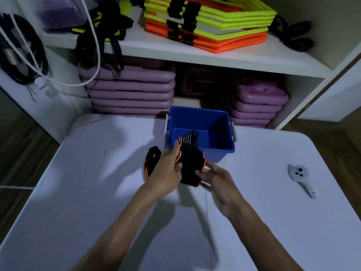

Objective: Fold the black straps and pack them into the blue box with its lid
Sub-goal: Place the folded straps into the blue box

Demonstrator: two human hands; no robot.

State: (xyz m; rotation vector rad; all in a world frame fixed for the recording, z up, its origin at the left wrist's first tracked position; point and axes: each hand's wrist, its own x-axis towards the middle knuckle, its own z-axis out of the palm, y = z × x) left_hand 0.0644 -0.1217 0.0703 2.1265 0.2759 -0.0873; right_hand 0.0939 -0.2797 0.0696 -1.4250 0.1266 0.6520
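Observation:
An open blue box (218,122) stands at the far side of the white table (97,182), no lid on it. A folded stack of black straps (190,163) with orange edging is held just in front of the box, its top end over the near wall. My left hand (168,173) grips the stack from the left, thumb on its upper edge. My right hand (216,178) touches the stack's lower right side with its fingertips. Another black strap (150,162) with orange trim lies on the table, partly hidden behind my left hand.
A white controller (300,178) lies on the table at the right. Behind the table, white shelves (195,53) hold stacked purple pads (132,90), yellow and orange hurdle frames (211,22) and loose black straps. White and black cables (23,55) hang at the left.

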